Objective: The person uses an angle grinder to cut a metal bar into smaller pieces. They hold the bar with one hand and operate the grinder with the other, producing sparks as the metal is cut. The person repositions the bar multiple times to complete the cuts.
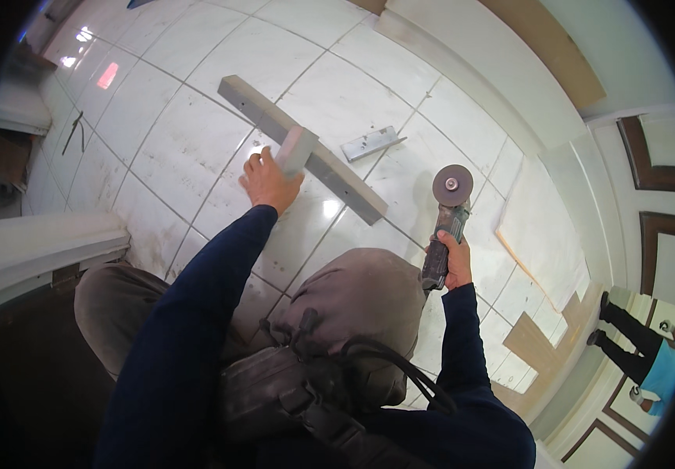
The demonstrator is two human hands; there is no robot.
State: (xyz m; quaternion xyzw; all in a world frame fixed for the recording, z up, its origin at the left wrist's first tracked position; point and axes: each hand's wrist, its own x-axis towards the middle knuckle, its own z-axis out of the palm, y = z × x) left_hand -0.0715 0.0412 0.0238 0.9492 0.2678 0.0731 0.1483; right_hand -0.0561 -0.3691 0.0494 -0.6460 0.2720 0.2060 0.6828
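My left hand [271, 184] is at the near end of a short grey rectangular tube [297, 148], its fingers along one side; the thumb is mostly hidden. That short piece crosses the middle of a long grey rectangular bar [345, 181], which lies diagonally on the floor and has small holes in its side. In my right hand [455, 258] is an angle grinder [448, 227], gripped round its dark body. The grinder's brown disc [452, 186] faces up, pointing away from me, apart from both metal pieces.
A short metal angle piece [373, 143] lies on the white tiled floor [189, 133] beyond the long bar. Thin dark strips [76, 133] lie far left. Brown board [529, 344] and a pale sheet [537, 242] are at right. Another person [650, 352] stands at far right.
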